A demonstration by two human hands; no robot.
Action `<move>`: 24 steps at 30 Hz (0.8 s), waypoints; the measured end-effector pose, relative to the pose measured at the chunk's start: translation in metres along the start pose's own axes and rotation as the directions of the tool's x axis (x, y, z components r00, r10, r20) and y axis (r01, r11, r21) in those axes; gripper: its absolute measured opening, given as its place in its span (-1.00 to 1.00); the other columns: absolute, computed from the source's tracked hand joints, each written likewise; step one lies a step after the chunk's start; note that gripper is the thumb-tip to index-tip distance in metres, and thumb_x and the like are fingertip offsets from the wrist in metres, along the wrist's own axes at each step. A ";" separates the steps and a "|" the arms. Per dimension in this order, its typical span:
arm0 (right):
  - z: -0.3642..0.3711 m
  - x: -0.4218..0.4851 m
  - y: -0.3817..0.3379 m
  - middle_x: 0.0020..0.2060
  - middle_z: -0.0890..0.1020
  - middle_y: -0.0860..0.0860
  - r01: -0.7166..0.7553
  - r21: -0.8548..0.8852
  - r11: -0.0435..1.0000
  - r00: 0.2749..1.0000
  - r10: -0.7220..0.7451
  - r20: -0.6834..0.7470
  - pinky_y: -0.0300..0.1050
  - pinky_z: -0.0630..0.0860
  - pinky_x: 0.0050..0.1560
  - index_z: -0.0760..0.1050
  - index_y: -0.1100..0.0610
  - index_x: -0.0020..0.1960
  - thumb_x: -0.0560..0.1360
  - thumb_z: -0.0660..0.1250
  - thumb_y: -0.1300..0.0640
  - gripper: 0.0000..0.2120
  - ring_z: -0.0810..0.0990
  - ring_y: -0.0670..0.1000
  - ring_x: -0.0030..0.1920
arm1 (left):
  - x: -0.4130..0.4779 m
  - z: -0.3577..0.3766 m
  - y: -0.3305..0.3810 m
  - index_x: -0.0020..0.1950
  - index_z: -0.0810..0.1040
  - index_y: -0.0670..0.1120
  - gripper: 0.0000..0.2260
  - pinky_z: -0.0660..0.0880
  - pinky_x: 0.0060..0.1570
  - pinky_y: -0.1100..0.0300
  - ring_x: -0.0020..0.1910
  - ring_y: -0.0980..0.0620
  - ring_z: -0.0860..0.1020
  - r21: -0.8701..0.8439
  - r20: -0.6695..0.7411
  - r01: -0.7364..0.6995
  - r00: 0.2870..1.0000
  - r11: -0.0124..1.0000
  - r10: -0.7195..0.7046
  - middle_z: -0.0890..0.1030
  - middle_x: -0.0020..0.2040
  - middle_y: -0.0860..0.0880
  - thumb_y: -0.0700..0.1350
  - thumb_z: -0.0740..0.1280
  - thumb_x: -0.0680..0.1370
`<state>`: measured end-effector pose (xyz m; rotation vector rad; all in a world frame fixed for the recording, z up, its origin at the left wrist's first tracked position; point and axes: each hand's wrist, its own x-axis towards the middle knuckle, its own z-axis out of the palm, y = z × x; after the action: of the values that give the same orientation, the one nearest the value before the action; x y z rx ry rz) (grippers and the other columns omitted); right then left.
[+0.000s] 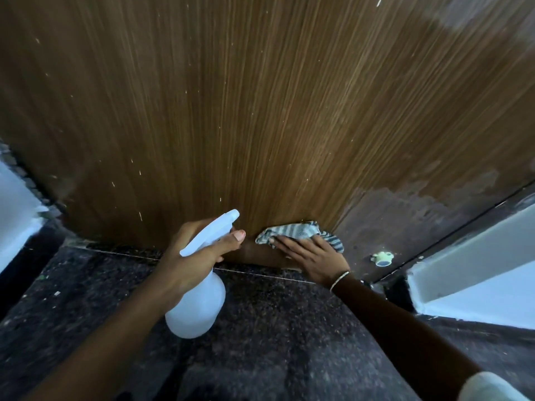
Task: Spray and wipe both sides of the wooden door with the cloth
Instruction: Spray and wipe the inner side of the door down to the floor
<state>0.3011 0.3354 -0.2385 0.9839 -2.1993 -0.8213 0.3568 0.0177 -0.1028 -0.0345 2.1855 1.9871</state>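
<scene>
The wooden door fills the upper view, its brown grain speckled with pale spots and a dull wet-looking patch at the lower right. My left hand grips the neck of a white spray bottle, nozzle aimed at the door's bottom. My right hand presses a striped grey-and-white cloth flat against the door just above its bottom edge, fingers straight.
Dark speckled stone floor lies below the door. A pale round door stopper sits low on the door at the right. Light walls stand at the left and right. A pale rounded thing shows at the bottom right corner.
</scene>
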 end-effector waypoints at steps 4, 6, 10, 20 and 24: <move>-0.012 0.008 0.036 0.63 0.17 -0.04 0.111 -0.203 0.973 0.993 -0.117 -0.019 0.09 -0.03 0.53 0.13 -0.07 0.66 0.60 0.25 -0.08 -0.34 0.12 0.08 0.53 | 0.006 0.002 -0.003 -0.05 0.69 -0.05 -0.84 0.62 -0.01 0.03 -0.01 -0.05 0.67 0.008 0.013 0.008 1.000 1.000 -0.008 0.70 -0.09 -0.16 0.02 0.48 0.48; -0.030 0.021 0.059 0.60 0.25 -0.06 -0.055 -0.190 0.980 0.984 0.021 -0.175 0.13 0.12 0.48 0.20 -0.11 0.63 0.67 0.21 -0.09 -0.45 0.26 0.07 0.45 | 0.008 0.004 -0.004 -0.04 0.69 -0.01 -0.86 0.62 -0.02 0.04 -0.01 -0.01 0.68 0.005 0.020 0.009 1.000 1.000 -0.009 0.72 -0.11 -0.06 0.02 0.48 0.48; -0.082 0.068 0.101 0.54 0.39 -0.07 -0.379 -0.031 0.925 0.830 0.324 -0.454 0.27 0.52 0.25 0.28 -0.10 0.60 0.66 0.28 -0.16 -0.46 0.48 0.04 0.42 | 0.014 0.012 -0.006 -0.04 0.69 0.00 -0.83 0.61 -0.01 0.00 -0.01 -0.02 0.68 0.018 0.035 0.016 0.999 1.000 -0.017 0.72 -0.10 -0.06 0.06 0.49 0.47; -0.037 0.061 0.073 0.46 0.47 -0.14 -0.243 -0.150 0.958 0.875 0.150 -0.460 0.04 0.33 0.28 0.41 -0.14 0.53 0.54 0.30 -0.33 -0.39 0.46 -0.01 0.16 | 0.027 0.024 -0.016 0.02 0.68 0.01 -0.67 0.61 0.09 -0.16 -0.03 -0.02 0.68 0.034 0.023 0.075 0.997 0.997 -0.076 0.72 -0.09 -0.07 0.18 0.54 0.38; 0.005 0.015 0.032 0.55 0.32 -0.01 0.136 -0.098 0.986 0.976 -0.150 -0.159 -0.04 0.29 0.12 0.22 -0.02 0.62 0.55 0.27 -0.23 -0.29 0.36 0.01 0.28 | 0.028 0.026 -0.014 -0.12 0.68 -0.05 -0.69 0.55 0.08 -0.24 -0.03 -0.17 0.65 0.066 0.036 0.013 0.999 0.998 -0.015 0.68 -0.11 -0.23 0.19 0.48 0.38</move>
<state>0.2755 0.3422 -0.2150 1.1355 -1.9541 -0.8596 0.3345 0.0447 -0.1234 -0.0046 2.2204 1.8921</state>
